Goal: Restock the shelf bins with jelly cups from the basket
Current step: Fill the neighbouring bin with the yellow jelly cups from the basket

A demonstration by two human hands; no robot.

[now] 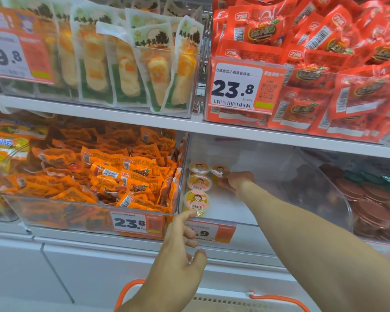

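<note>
Gripping jelly cup (pixel 220 171) in right hand (pixel 233 181), inside clear bin (pixel 245 206)

White shelf (pixel 144 124) carries clear bins (pixel 268 158); lower contents partly blurred.

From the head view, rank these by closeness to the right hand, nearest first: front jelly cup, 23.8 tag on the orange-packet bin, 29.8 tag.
From the right hand, deep in the clear bin:
1. Front jelly cup, front-left of that bin.
2. 23.8 tag, next bin's front, left.
3. 29.8 tag, upper shelf, far left.

Right hand (pixel 233 181) reaches far forward, pinching — left hand (pixel 182 246) half-curled, forefinger extended.
</note>
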